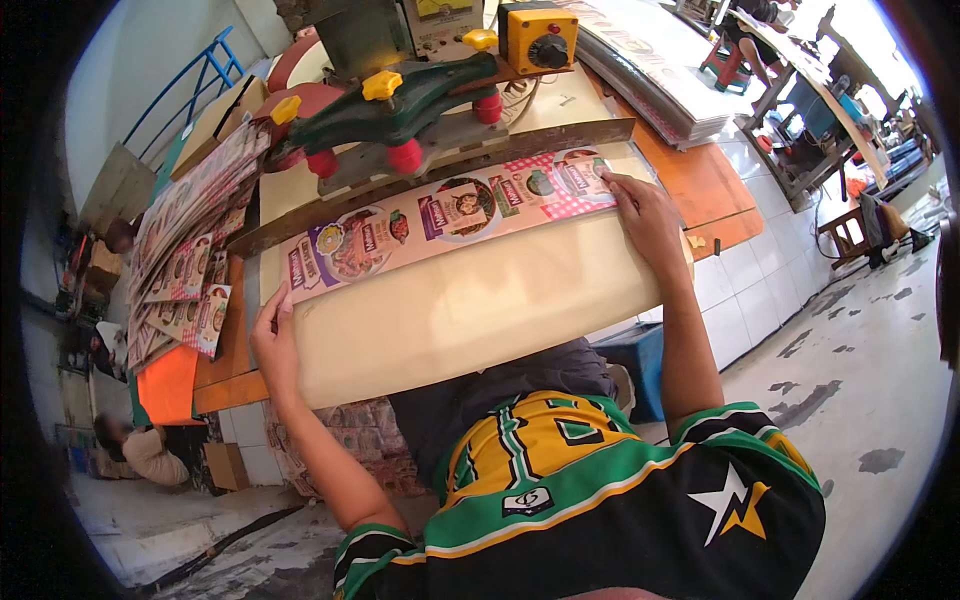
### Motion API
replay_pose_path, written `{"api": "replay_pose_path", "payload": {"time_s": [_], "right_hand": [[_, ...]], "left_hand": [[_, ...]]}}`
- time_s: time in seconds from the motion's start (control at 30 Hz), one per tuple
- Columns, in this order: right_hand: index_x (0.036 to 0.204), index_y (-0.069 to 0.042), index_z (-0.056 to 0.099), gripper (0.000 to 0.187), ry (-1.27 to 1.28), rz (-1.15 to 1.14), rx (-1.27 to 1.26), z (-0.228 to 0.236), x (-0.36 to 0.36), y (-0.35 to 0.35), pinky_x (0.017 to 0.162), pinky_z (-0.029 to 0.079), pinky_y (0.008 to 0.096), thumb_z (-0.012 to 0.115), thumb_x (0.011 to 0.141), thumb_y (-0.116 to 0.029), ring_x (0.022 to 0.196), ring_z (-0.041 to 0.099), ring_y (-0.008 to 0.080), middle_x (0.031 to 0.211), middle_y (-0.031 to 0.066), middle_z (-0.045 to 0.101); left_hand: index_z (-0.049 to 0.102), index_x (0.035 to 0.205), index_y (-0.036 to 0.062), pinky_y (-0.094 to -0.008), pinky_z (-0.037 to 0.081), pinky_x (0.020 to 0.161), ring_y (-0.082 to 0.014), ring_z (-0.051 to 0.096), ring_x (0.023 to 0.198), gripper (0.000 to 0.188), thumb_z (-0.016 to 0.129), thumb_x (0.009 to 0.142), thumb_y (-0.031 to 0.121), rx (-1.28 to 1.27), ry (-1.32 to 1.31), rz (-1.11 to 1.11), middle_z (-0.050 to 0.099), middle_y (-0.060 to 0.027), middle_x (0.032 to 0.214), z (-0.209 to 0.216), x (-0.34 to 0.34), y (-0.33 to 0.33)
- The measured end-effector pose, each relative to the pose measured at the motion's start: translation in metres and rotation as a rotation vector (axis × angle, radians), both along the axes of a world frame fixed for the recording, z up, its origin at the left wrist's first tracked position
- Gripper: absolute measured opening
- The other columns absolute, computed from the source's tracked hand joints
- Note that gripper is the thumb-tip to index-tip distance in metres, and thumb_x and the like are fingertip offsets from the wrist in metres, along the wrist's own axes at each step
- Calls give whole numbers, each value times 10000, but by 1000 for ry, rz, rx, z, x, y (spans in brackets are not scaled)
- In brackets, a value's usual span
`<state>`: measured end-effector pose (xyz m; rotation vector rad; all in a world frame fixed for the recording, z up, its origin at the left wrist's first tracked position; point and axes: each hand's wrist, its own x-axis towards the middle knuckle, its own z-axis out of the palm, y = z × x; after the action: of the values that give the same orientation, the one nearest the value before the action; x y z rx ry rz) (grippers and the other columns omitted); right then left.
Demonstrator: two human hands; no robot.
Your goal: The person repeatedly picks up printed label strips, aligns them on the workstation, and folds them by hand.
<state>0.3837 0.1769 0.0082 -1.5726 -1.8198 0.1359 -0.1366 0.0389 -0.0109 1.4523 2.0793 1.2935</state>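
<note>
A long printed strip [457, 213] with food pictures and a pink checked pattern lies on a cream worktop [480, 300]. Its far edge runs along a dark metal bar [480, 160]. With fingers closed on the strip's right end, my right hand [645, 215] reaches in over the worktop. My left hand [275, 345] is at the strip's near left corner, thumb and fingertips pinched there; part of that grip is hidden. Behind the bar stands a machine with a dark green arm [400, 110], yellow knobs and red rollers.
Stacked printed strips [185, 235] fan out on the left beside an orange sheet [167, 385]. A yellow control box [538, 40] tops the machine. Large flat sheets [650, 75] are piled at the back right. Another person sits at the far left [150, 455]; a blue bin [635, 365] stands near my legs.
</note>
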Motion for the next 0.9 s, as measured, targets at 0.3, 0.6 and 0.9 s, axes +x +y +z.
{"api": "replay_pose_path", "payload": {"time_s": [0.3, 0.6, 0.9], "right_hand": [[1197, -156, 747, 269, -4, -9, -16, -2, -1, 0, 918, 503, 447, 588, 1014, -272, 1026, 676, 341, 1089, 150, 740], [1195, -156, 748, 268, -8, 3, -1, -3, -1, 1, 912, 504, 447, 592, 1010, -270, 1017, 678, 339, 1062, 151, 744], [1202, -158, 745, 272, -2, -1, -3, -6, 1, 4, 927, 501, 442, 586, 1014, -275, 1044, 676, 332, 1090, 143, 741]], "left_hand": [[672, 1333, 25, -319, 467, 1018, -202, 633, 1180, 350, 600, 1049, 216, 20, 21, 7, 690, -121, 1302, -1, -1, 0], [669, 1342, 30, -322, 459, 1024, -209, 630, 1186, 361, 623, 1031, 208, 24, 76, -20, 685, -127, 1301, -4, -9, -1], [667, 1341, 19, -315, 460, 1009, -196, 625, 1174, 367, 629, 1030, 210, 39, 12, -43, 683, -121, 1303, -5, -10, -1]]}}
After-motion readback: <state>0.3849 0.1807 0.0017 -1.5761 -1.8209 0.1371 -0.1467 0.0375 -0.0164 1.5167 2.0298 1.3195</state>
